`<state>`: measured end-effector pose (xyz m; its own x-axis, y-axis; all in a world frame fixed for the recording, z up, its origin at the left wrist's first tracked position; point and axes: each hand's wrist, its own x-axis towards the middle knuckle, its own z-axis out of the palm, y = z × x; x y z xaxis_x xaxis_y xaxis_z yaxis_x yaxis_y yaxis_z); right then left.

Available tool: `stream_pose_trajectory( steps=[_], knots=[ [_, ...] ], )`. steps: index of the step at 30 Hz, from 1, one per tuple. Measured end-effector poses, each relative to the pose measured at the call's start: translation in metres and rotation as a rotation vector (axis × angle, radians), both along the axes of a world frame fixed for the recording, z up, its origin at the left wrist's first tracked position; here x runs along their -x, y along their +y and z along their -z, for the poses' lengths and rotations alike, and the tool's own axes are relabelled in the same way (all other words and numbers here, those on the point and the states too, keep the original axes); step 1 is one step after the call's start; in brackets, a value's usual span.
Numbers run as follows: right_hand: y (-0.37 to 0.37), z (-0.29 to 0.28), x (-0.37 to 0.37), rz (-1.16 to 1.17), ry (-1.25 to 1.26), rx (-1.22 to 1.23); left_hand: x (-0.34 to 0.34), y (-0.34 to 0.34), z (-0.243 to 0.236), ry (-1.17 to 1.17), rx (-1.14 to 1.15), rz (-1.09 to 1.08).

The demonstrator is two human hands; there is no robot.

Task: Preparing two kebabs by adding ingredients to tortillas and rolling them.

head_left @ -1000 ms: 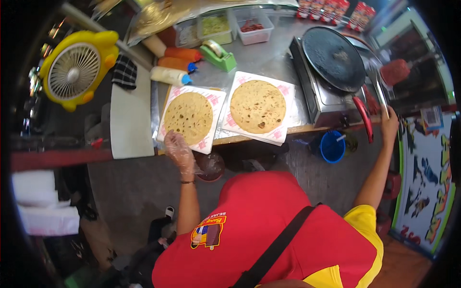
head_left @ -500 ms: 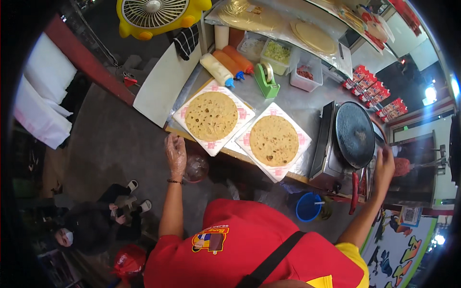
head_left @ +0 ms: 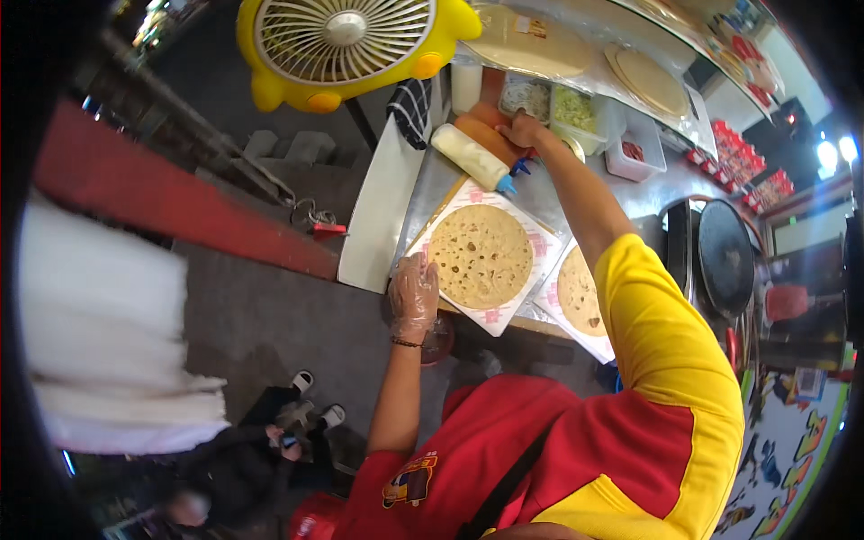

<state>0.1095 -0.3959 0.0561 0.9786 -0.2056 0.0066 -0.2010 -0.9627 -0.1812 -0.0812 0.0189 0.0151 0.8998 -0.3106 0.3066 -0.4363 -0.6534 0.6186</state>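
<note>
My left hand [head_left: 415, 290], in a clear plastic glove, is by the left corner of a stack of square printed papers [head_left: 494, 317], its fingers loosely extended. A round browned flatbread [head_left: 481, 256] lies flat on that stack. My bare right hand [head_left: 524, 131] reaches across the counter, its fingers closed over the rear orange-red squeeze bottle [head_left: 489, 113]. Beside that lies an orange squeeze bottle [head_left: 487, 138] with a blue tip, and nearer me a cream-coloured one [head_left: 470, 157]. My right arm partly covers a second flatbread [head_left: 577, 290] on paper.
Tubs of sliced white vegetable [head_left: 526, 97], shredded green vegetable [head_left: 573, 110] and red pieces [head_left: 634, 151] line the back. A black pan [head_left: 726, 257] is on the stove at right. A yellow fan [head_left: 345, 29] stands back left. Another person [head_left: 243, 468] sits lower left.
My right hand has moved from beside the pan to the squeeze bottles. My left hand has come up to the paper's corner. The whole view has shifted.
</note>
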Motion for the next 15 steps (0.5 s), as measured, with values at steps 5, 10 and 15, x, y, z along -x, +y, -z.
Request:
stream_pose_trajectory(
  steps=[5, 10, 15],
  knots=[
    [0.052, -0.073, 0.054, 0.089, 0.170, -0.498, 0.002, 0.025, 0.000, 0.243, 0.114, 0.024],
    [0.075, -0.120, 0.184, -0.136, -0.374, -0.991, -0.026, 0.030, 0.011, 0.258, 0.130, 0.231],
    [0.148, -0.060, 0.206, -0.041, -0.803, -1.408, -0.014, 0.013, -0.045, 1.117, 0.946, 0.068]
  ],
)
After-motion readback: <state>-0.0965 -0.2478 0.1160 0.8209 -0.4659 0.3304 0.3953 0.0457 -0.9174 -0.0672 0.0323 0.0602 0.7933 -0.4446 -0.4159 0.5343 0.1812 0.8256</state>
